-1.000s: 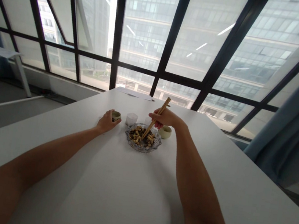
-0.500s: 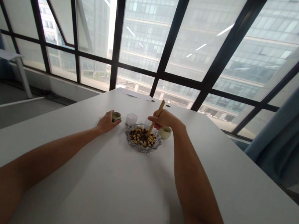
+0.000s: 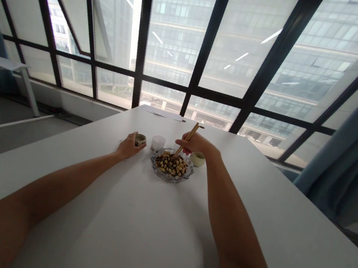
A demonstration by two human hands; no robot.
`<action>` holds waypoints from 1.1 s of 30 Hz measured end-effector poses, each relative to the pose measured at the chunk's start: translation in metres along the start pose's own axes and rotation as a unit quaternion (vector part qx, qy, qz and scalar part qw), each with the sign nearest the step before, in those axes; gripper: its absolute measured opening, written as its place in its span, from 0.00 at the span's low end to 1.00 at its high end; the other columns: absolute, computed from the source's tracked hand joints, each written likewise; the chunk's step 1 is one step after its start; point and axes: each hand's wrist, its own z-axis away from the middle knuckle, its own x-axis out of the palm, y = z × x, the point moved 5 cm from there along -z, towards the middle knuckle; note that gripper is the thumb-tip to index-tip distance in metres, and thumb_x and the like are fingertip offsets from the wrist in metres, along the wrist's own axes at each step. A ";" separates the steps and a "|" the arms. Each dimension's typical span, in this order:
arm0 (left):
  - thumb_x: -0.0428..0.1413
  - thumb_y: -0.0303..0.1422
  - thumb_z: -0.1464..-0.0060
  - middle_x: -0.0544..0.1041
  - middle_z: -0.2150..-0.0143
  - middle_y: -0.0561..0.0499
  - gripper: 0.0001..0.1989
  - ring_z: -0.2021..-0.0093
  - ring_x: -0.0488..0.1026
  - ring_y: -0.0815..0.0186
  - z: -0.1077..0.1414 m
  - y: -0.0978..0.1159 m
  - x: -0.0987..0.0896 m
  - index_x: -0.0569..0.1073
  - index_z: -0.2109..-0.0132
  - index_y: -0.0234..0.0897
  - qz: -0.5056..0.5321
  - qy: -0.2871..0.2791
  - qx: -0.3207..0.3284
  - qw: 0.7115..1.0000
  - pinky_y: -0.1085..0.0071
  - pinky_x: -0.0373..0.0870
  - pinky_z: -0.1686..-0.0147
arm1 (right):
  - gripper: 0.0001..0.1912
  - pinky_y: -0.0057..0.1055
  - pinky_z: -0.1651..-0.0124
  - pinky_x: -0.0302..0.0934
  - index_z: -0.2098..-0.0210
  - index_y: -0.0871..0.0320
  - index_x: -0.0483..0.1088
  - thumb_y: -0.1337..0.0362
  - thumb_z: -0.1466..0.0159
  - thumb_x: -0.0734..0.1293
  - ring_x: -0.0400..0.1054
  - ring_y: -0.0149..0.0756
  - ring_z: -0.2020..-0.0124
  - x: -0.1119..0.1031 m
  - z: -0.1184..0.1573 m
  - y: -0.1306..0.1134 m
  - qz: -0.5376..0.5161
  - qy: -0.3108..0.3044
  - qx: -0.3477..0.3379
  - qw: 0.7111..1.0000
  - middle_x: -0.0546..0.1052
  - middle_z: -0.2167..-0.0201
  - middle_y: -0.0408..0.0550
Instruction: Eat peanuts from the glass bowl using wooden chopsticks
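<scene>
Two slim, wooden-looking chopsticks (image 3: 193, 129) sat clamped in the right hand (image 3: 195, 143); their tips had shifted toward the far side of the tan and dark nut-like pieces (image 3: 171, 166) in the scalloped, clear dish (image 3: 169, 179); the left hand (image 3: 127, 146) wrapped the small round cup (image 3: 141, 139), left of a frosted whitish cup (image 3: 158, 143); a pale-green cup (image 3: 198, 160) stood just right of the dish.
</scene>
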 end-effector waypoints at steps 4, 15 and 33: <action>0.57 0.49 0.44 0.67 0.35 0.34 0.36 0.38 0.68 0.48 0.000 -0.001 -0.001 0.59 0.35 0.34 0.000 0.001 0.001 1.000 0.55 0.66 0.41 | 0.21 0.26 0.80 0.66 0.83 0.57 0.67 0.59 0.35 0.70 0.69 0.30 0.85 0.000 0.003 0.002 -0.004 -0.041 0.029 0.999 0.76 0.85 0.46; 0.57 0.48 0.44 0.68 0.36 0.35 0.35 0.35 0.63 0.45 -0.001 0.003 -0.001 0.61 0.35 0.35 -0.040 0.011 0.001 0.999 0.48 0.55 0.36 | 0.23 0.23 0.79 0.64 0.78 0.58 0.67 0.49 0.34 0.69 0.69 0.27 0.84 -0.002 -0.007 0.000 -0.004 0.056 -0.064 0.996 0.75 0.83 0.45; 0.59 0.47 0.46 0.70 0.38 0.32 0.37 0.39 0.69 0.49 -0.006 -0.011 0.004 0.62 0.36 0.29 0.030 0.014 0.037 0.999 0.57 0.65 0.39 | 0.18 0.21 0.81 0.63 0.77 0.59 0.66 0.60 0.32 0.68 0.68 0.26 0.84 -0.016 -0.001 0.006 -0.033 0.066 -0.025 0.997 0.75 0.84 0.43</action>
